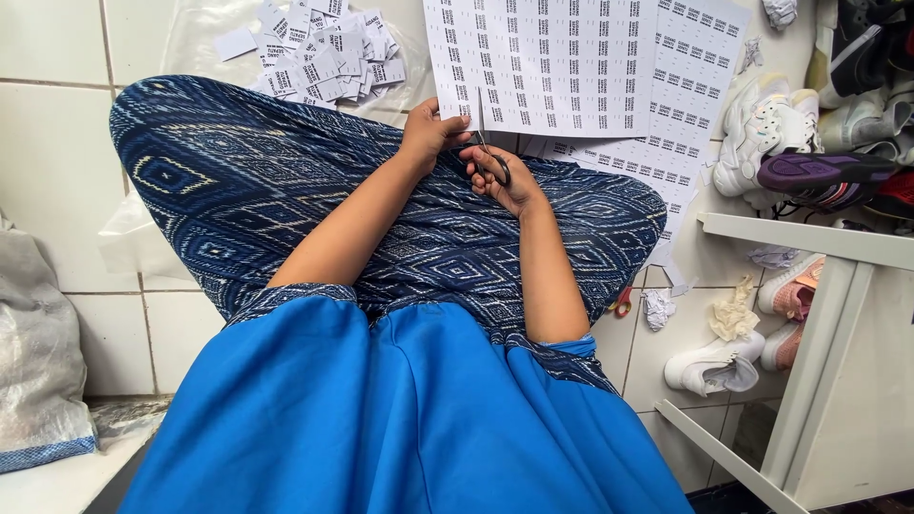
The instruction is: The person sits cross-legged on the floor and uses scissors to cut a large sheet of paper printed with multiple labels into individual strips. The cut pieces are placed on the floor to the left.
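I sit on a tiled floor with my knees apart under blue patterned cloth. My left hand (430, 131) pinches the near edge of a white sheet of printed labels (543, 67). My right hand (503, 179) grips dark-handled scissors (490, 162), whose blades point up into that sheet's lower edge. Both hands rest over my lap.
More printed label sheets (690, 105) lie on the floor to the right. A heap of cut labels (324, 52) sits on clear plastic at the upper left. Several shoes (790, 133) and a white shelf frame (828, 314) stand at the right; a grey sack (38, 352) at the left.
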